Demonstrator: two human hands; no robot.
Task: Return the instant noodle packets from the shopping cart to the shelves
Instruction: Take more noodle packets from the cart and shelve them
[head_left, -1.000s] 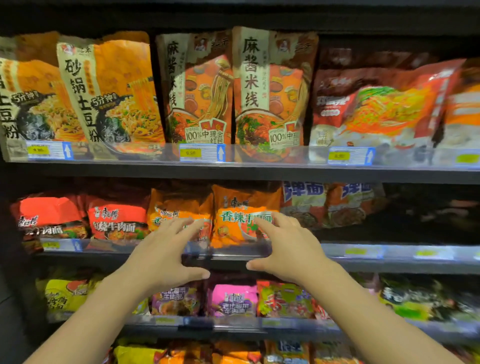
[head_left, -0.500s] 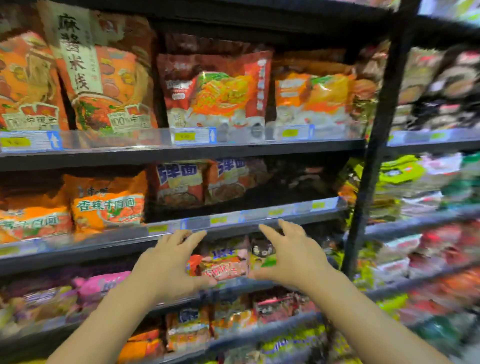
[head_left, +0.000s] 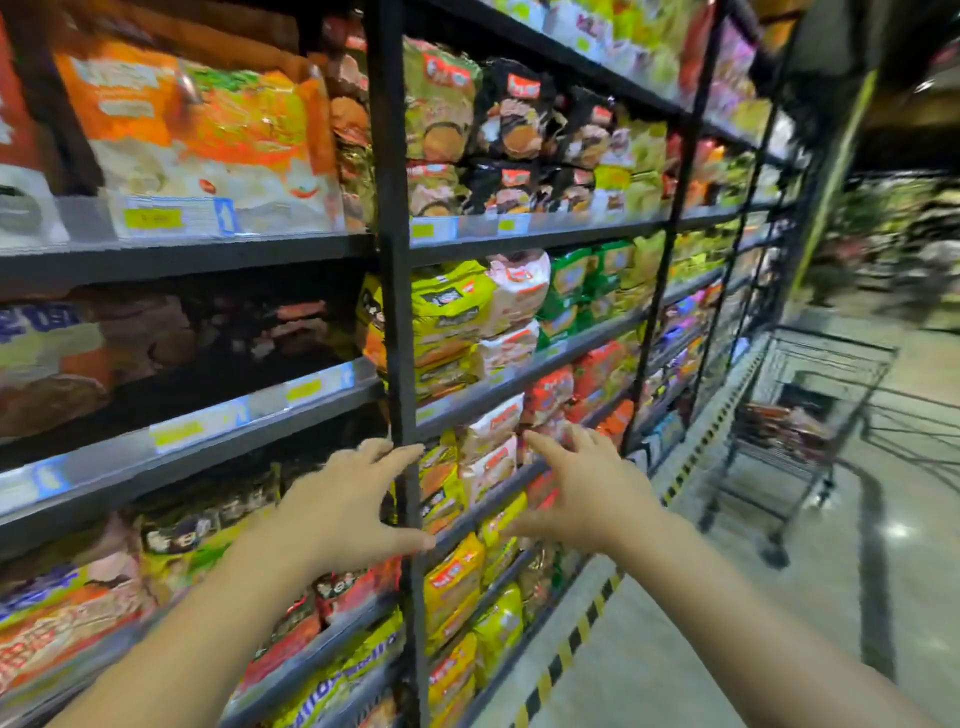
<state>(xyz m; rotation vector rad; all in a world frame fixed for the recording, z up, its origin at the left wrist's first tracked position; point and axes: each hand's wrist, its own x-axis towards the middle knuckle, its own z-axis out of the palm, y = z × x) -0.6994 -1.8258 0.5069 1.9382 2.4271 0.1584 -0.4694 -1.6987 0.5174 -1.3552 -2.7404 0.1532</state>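
Dim overall, lit from overhead. Strongly smeared by motion, worst at left and far right, with packets (head_left: 197, 130) blocky and their print unreadable. Sharper near the centre, around the post (head_left: 397, 312) and both hands. Deep shadow under each shelf (head_left: 182, 254), the middle-left bay almost black. Small white glare spots on the glossy floor (head_left: 898, 530). Wide-angle bending of shelf lines toward the edges. Cart (head_left: 810, 415) soft, background past it washed out.

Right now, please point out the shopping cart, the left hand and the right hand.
shopping cart (head_left: 810, 400): head view, on its wire basket side.
left hand (head_left: 343, 506): head view, on the back of the hand.
right hand (head_left: 597, 491): head view, on the back of the hand.
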